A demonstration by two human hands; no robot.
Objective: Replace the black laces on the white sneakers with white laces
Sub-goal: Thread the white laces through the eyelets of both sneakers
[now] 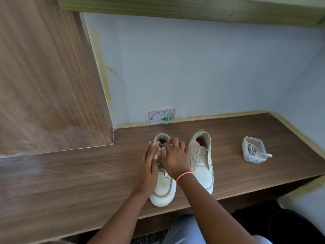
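Wood-grain laminate covers the desk, and two white sneakers stand on it side by side, toes toward the person and heel openings toward the pale wall. Both hands are on the left sneaker, up over its lacing near the tongue, while its toe cap stays uncovered near the desk's front edge. On that shoe's outer side lies the left hand, fingers fairly straight and reaching toward the collar; whether they pinch anything cannot be told. From the inner side the right hand comes over the tongue with fingers curled down at the top eyelets, seemingly holding a pale lace there, though the grip itself is hidden under the knuckles. A pink band circles the right wrist. Pale lace crossings show on the shoe just below the hands. Just beside it, almost touching, the right sneaker stands free of both hands, its eyelet rows without any visible lace and its lining red inside. Well apart to the right sits a clear plastic container holding a white lace, one end trailing over its rim. A small white plate is fixed on the wall behind the shoes.
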